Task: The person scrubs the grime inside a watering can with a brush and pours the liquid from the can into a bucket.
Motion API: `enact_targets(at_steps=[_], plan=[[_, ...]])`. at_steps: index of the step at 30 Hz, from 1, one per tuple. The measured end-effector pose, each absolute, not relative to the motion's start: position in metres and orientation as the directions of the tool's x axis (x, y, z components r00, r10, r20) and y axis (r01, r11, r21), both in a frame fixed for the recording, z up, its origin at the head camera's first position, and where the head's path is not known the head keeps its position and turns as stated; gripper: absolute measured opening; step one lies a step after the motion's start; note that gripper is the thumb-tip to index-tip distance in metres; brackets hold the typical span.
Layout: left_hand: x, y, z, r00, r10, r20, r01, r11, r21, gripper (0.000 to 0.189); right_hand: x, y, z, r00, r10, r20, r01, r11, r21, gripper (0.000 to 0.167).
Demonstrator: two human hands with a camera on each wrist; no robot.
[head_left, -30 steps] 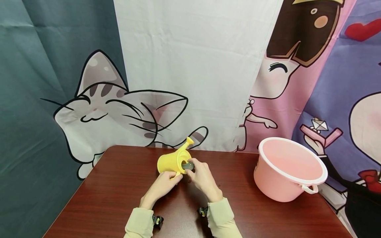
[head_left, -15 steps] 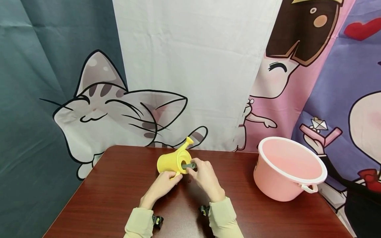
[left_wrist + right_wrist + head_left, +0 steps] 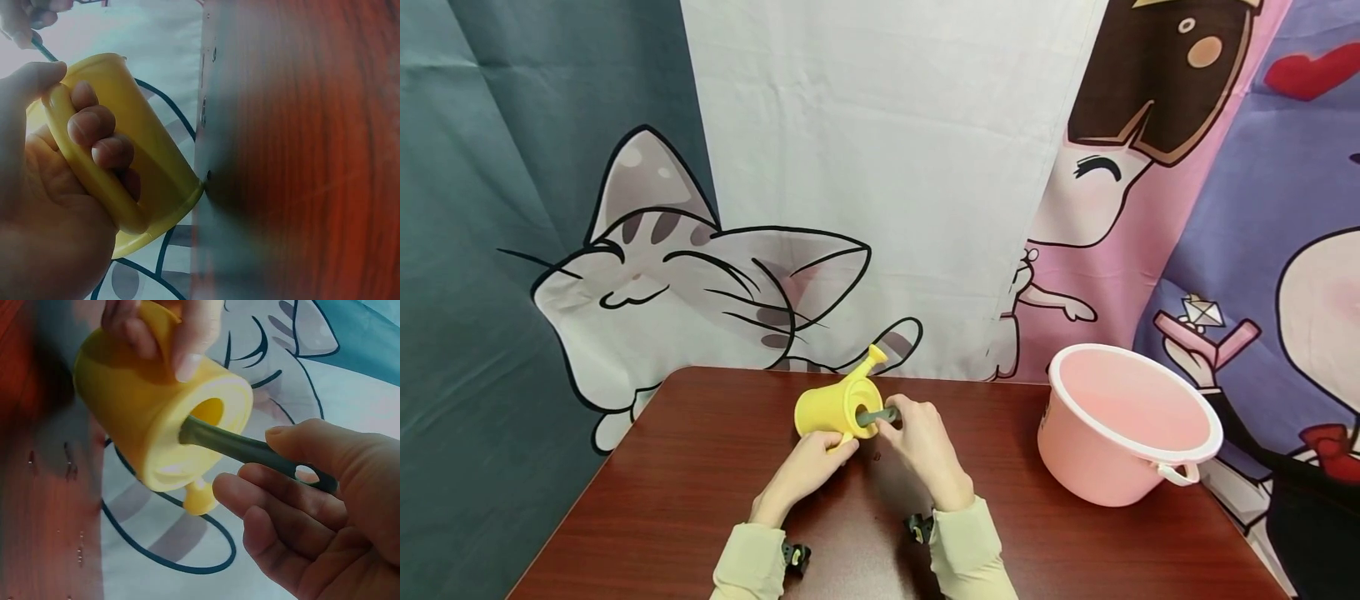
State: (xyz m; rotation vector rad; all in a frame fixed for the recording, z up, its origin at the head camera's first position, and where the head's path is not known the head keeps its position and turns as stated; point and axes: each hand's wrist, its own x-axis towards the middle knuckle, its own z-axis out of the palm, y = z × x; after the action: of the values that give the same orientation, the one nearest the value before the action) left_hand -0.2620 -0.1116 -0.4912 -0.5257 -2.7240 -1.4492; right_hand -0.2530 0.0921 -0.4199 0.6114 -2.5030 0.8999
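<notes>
A yellow toy watering can is tilted on its side above the table, its round opening facing right and its spout pointing up and away. My left hand grips the can's handle, with fingers curled round it in the left wrist view. Out of the opening sticks a dark green handle with a hole near its end. My right hand pinches that green handle between thumb and fingers. The tool's other end is hidden inside the can, so its kind cannot be told.
A pink bucket with a white rim stands at the table's right side. Small drops or specks lie on the brown wooden table. A printed cloth hangs behind the table's far edge.
My right hand has shifted slightly right and changed its hold; the green tool has turned, and its holed handle end now shows. The left hand and watering can stay nearly still.
</notes>
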Motion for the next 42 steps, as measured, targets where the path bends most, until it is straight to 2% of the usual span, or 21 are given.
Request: enact_targets(at_steps=[15, 33, 42], plan=[[-0.261, -0.111, -0.492, -0.945, 0.289, 0.151, 0.29, 0.535, 0.793, 0.044, -0.264, 0.081, -0.447, -0.827, -0.257, 0.5, -0.508, 0.724, -0.467, 0.023], [-0.26, -0.112, -0.489, -0.948, 0.29, 0.131, 0.271, 0.521, 0.809, 0.044, -0.254, 0.087, -0.421, -0.807, -0.23, 0.544, -0.519, 0.716, -0.467, 0.016], [-0.261, -0.113, -0.49, -0.948, 0.29, 0.131, 0.274, 0.533, 0.8, 0.045, -0.257, 0.084, -0.428, -0.812, -0.231, 0.536, -0.52, 0.704, -0.484, 0.019]])
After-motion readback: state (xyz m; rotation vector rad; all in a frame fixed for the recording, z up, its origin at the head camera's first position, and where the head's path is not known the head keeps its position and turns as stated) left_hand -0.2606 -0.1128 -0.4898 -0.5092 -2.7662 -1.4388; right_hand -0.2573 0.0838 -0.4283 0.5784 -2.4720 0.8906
